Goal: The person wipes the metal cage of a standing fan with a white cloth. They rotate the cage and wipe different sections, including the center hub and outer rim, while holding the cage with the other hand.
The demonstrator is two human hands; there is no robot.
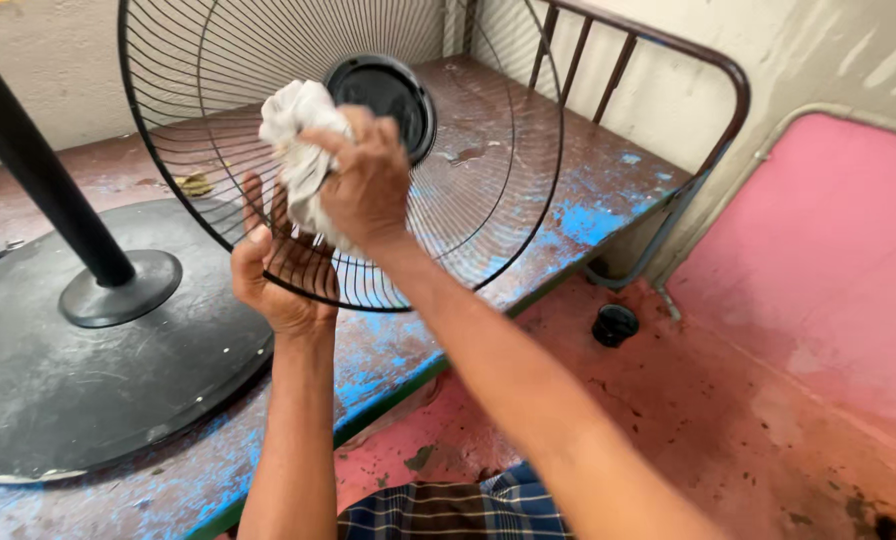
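The left hand [280,268] reaches up from below, palm toward the camera, its fingers curled around the lower rim of the black wire fan guard [488,180], which stands tilted above a worn blue table [588,215]. The right hand [368,180] crosses over from the right, wrist bent, clenched around a crumpled white rag [296,130] pressed against the wires near the guard's round hub [393,90]. A round fan base [88,380] sits just left.

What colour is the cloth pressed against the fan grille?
White, slightly greyed, seen in the head view: the cloth is bunched in the right hand against the black fan grille.
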